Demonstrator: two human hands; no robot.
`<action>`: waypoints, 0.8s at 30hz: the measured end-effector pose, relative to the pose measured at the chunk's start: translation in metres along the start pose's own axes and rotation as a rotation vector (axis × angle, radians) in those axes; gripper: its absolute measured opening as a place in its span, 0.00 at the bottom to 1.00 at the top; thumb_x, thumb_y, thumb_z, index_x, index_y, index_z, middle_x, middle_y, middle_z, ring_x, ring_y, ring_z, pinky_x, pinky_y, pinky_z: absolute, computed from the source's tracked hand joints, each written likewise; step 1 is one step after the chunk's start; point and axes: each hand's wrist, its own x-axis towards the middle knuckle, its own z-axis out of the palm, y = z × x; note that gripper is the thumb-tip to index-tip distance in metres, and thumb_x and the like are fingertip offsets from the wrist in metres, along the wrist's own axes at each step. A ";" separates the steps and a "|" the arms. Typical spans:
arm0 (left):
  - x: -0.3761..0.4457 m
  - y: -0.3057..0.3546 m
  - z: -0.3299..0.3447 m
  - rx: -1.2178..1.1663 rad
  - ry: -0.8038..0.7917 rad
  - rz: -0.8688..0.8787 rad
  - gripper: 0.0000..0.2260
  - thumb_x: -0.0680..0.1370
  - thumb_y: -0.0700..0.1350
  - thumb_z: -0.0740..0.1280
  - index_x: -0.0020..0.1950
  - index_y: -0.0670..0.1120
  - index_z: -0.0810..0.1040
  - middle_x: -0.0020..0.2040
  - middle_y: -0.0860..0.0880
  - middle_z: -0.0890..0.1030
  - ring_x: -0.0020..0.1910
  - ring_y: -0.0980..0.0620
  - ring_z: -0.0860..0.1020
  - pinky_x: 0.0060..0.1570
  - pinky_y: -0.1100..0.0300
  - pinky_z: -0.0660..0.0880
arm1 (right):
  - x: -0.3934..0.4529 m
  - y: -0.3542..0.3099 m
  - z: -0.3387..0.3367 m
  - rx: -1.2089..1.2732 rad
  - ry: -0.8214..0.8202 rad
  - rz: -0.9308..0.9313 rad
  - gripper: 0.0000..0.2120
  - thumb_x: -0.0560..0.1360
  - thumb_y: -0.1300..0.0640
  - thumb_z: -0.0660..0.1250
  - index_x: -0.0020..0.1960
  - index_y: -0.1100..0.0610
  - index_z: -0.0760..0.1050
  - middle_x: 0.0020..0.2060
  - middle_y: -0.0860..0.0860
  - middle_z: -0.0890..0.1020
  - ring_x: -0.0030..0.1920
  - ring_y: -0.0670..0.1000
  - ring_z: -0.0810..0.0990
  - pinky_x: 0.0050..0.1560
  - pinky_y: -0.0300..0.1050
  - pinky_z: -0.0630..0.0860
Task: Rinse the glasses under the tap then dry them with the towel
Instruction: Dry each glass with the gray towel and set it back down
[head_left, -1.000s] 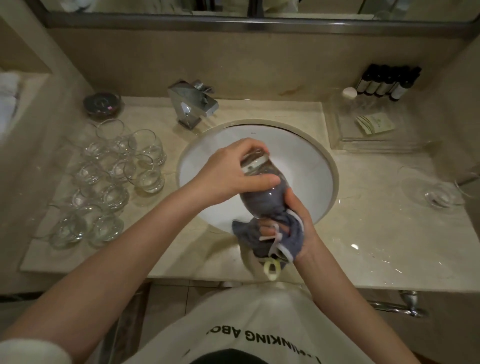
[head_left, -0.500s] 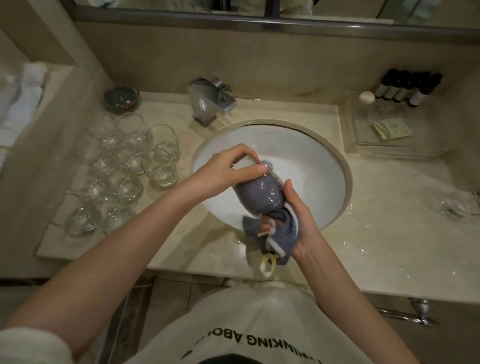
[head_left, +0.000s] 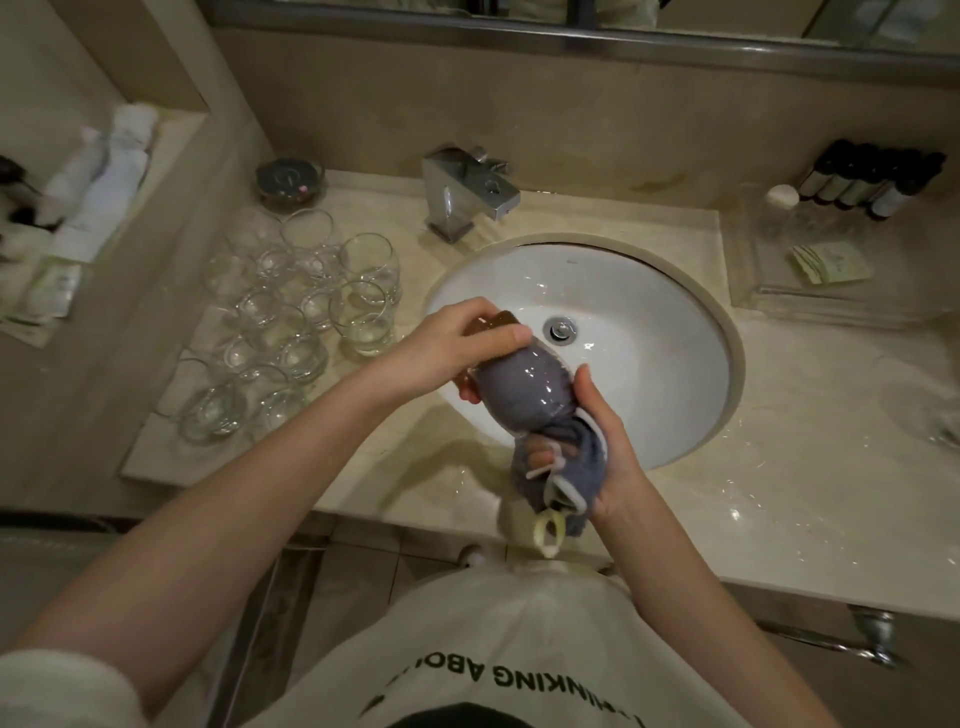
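Note:
A clear glass (head_left: 524, 387) lies tilted over the front left of the white sink (head_left: 649, 332), its base up and to the left. My left hand (head_left: 447, 348) grips that base end. A grey-blue towel (head_left: 563, 467) with white trim is stuffed inside the glass, and its tail hangs out below. My right hand (head_left: 605, 447) holds the towel at the glass's mouth. Several more clear glasses (head_left: 291, 322) stand together on the counter left of the sink. The chrome tap (head_left: 467, 192) stands behind the basin, and no water is seen running.
A dark round dish (head_left: 291, 179) sits at the back left. A clear tray (head_left: 826, 270) with small dark bottles (head_left: 872, 179) and a sachet stands at the back right. Another glass (head_left: 935, 410) lies at the right edge. Rolled white towels (head_left: 98, 182) fill the left niche.
The view has shifted left and down. The glass has turned in my hands, its base now further to the left, while the towel stays inside it.

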 end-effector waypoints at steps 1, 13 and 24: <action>-0.004 0.001 -0.001 -0.019 -0.016 0.029 0.12 0.75 0.52 0.71 0.50 0.45 0.75 0.41 0.49 0.77 0.28 0.55 0.78 0.23 0.62 0.72 | 0.001 0.001 -0.003 0.019 -0.023 0.018 0.49 0.44 0.47 0.87 0.58 0.64 0.73 0.24 0.56 0.75 0.18 0.49 0.73 0.19 0.39 0.73; -0.016 -0.003 -0.017 -0.026 0.000 -0.149 0.16 0.80 0.53 0.64 0.56 0.41 0.77 0.50 0.50 0.78 0.48 0.55 0.80 0.35 0.57 0.80 | 0.011 0.013 0.010 -0.165 0.002 -0.083 0.44 0.47 0.50 0.86 0.58 0.64 0.73 0.31 0.57 0.80 0.22 0.50 0.77 0.22 0.39 0.75; -0.037 -0.039 -0.044 -0.219 -0.043 -0.037 0.25 0.60 0.57 0.75 0.53 0.49 0.75 0.53 0.48 0.77 0.45 0.56 0.80 0.46 0.57 0.78 | 0.020 0.019 0.011 0.014 -0.121 -0.026 0.50 0.50 0.47 0.85 0.64 0.62 0.68 0.27 0.54 0.80 0.20 0.47 0.74 0.22 0.37 0.75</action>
